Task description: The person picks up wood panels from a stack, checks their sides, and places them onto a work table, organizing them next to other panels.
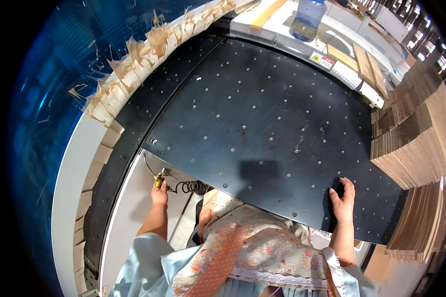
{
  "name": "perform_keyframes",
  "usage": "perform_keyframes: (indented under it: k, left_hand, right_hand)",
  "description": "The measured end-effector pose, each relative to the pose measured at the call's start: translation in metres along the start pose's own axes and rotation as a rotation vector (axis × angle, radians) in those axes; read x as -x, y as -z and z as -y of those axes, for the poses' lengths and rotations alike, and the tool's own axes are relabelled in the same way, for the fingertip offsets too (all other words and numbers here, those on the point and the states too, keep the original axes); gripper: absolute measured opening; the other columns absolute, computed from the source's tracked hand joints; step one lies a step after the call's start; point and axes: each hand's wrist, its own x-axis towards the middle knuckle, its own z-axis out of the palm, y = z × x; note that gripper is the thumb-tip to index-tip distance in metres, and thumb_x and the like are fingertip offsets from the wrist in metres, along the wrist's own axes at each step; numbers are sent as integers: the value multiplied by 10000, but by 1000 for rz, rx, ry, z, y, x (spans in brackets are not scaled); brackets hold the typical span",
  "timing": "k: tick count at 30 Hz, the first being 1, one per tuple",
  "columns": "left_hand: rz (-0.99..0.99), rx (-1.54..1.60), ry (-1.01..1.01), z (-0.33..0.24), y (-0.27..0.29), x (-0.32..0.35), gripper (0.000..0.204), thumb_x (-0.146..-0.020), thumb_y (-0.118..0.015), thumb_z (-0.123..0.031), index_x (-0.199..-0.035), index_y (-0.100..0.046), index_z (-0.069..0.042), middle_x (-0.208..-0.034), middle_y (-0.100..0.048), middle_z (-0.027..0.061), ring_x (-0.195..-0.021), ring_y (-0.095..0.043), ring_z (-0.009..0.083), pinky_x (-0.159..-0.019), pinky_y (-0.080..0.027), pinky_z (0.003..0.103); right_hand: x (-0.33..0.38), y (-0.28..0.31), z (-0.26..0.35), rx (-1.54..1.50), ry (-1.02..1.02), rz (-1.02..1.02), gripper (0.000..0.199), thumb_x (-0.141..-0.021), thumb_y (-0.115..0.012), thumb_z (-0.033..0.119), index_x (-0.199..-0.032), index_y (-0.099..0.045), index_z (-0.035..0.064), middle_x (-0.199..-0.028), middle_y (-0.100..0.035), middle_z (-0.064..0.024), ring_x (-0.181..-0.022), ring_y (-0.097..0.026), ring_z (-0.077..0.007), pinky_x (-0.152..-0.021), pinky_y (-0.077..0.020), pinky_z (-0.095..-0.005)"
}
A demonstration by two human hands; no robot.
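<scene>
My right hand (343, 200) lies flat with fingers apart on the near right part of a large black metal table plate (262, 114) dotted with small studs. My left hand (159, 194) reaches below the plate's near left corner and touches a small brass-coloured fitting (158, 179) joined to a coiled black hose (189, 186). Whether the fingers close around the fitting is hidden by the back of the hand. My light blue sleeves and a flowered apron (252, 252) fill the lower edge.
A tall stack of flat brown cardboard sheets (414, 138) stands on the plate's right side. Torn cardboard scraps (134, 69) line the curved white rim (79, 163) at left. A clear blue water bottle (307, 19) stands beyond the plate, near wooden slats (364, 64).
</scene>
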Motion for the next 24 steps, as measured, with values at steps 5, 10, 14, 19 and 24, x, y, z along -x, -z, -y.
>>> perform_keyframes:
  k: [5, 10, 14, 19, 24]
  left_hand:
    - [-97, 404, 275, 72, -41, -39, 259, -882, -618, -210, -1094, -593, -63, -925, -607, 29, -804, -520, 145, -708, -435, 305]
    - [236, 29, 525, 105, -31, -46, 337, -905, -575, -263, -1197, -526, -101, -1030, -616, 40, -899, -567, 158, -732, -452, 324]
    - [52, 437, 400, 84, -28, -24, 346, -928, -544, -180, -1262, -474, -127, -1159, -570, 22, -1004, -553, 156, -846, -460, 333]
    - [-8, 562, 211, 23, -18, 1, 338, -893, -608, -191, -1206, -527, -93, -1148, -574, 13, -990, -548, 139, -839, -467, 283]
    - [-29, 298, 284, 48, -46, -23, 315, -890, -614, -169, -1180, -538, -76, -868, -597, 9, -726, -511, 127, -649, -428, 268]
  right_hand:
    - [12, 3, 2, 102, -14, -4, 431, -744, -668, 70, -1153, -543, 17, -1265, -488, -192, -1188, -440, -354, -1013, -352, -414]
    - [7, -6, 8, 161, 4, -43, 418, -736, -681, 88, -1132, -558, 29, -1238, -501, -189, -1169, -456, -357, -997, -366, -415]
    - [0, -16, 17, 156, 22, -79, 402, -751, -677, 99, -1131, -563, 35, -1230, -507, -192, -1167, -453, -364, -1004, -356, -417]
    - [12, -13, 8, 194, 20, -67, 361, -791, -634, 105, -1136, -559, 28, -1232, -511, -184, -1155, -456, -359, -1001, -356, -424]
    - [12, -16, 12, 185, 52, -57, 347, -800, -620, 90, -1135, -554, 26, -1230, -510, -184, -1151, -460, -358, -996, -359, -422]
